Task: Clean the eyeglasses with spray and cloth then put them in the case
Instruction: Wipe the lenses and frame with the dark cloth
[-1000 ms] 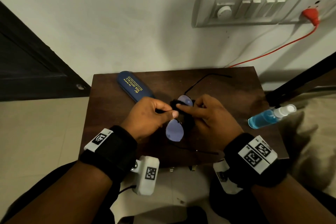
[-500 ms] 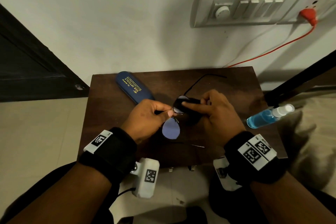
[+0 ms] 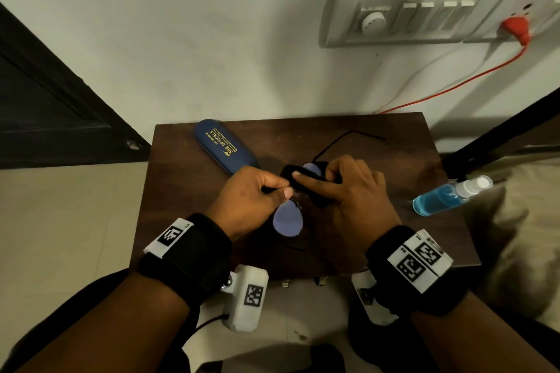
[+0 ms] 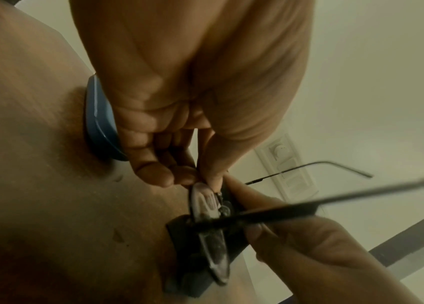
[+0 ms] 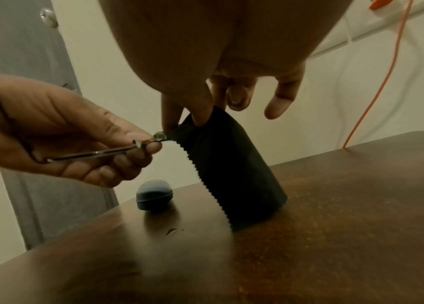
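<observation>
Both forearms reach forward over the small dark table [image 3: 181, 191], palms down, the hands meeting above its middle. The left hand [image 3: 248, 197] has thumb and forefinger pinched on the frame of the eyeglasses [image 3: 288, 221] at the bridge, the other fingers curled beneath; the near lens hangs just below the thumb. The right hand [image 3: 351, 194] grips the black cloth [image 5: 231, 168], folded over the far lens, between thumb and extended forefinger; its ring and little fingers are loosely bent and free. The cloth's lower edge hangs to the tabletop in the right wrist view. The temples stand unfolded, one pointing towards the far wall. The blue case [image 3: 225, 148] lies closed, far left of the hands. The spray bottle [image 3: 448, 197] lies on its side at the table's right edge.
</observation>
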